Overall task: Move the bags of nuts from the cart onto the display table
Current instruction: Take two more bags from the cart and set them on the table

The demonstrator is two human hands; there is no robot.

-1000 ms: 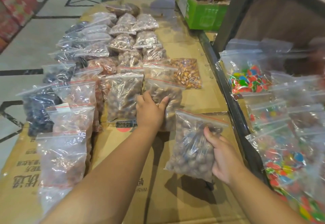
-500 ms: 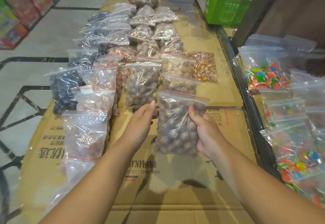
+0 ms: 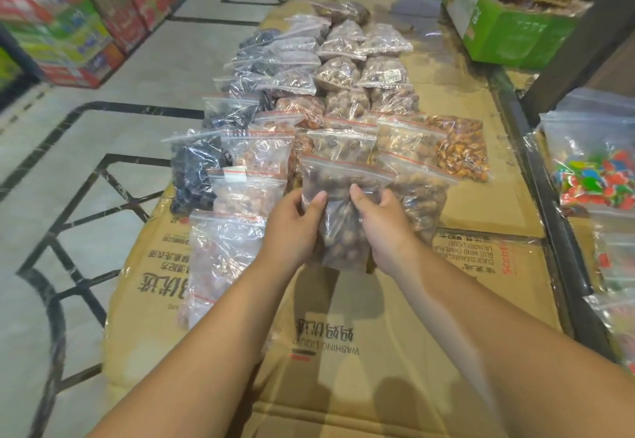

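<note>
Both grips hold one bag of nuts (image 3: 343,231) over the near end of the tabletop (image 3: 343,351), which is covered in flattened cardboard. The left grip (image 3: 295,228) clasps the bag's left edge, thumb on its front, and the right grip (image 3: 385,228) clasps the right edge the same way, so the bag sits upright between the two with its red-striped zip seal at the top. The round brown nuts fill the part between and below the thumbs. Whether the bag's lower end touches the cardboard cannot be told. Just beyond it, other clear bags (image 3: 343,69) lie in overlapping rows running away up the tabletop: dark dried fruit (image 3: 196,169) on the left, pale and brown nuts in the middle, orange-brown nuts (image 3: 460,149) on the right. Across a black rail (image 3: 549,204) to the right lie bags of bright sweets (image 3: 594,176).
</note>
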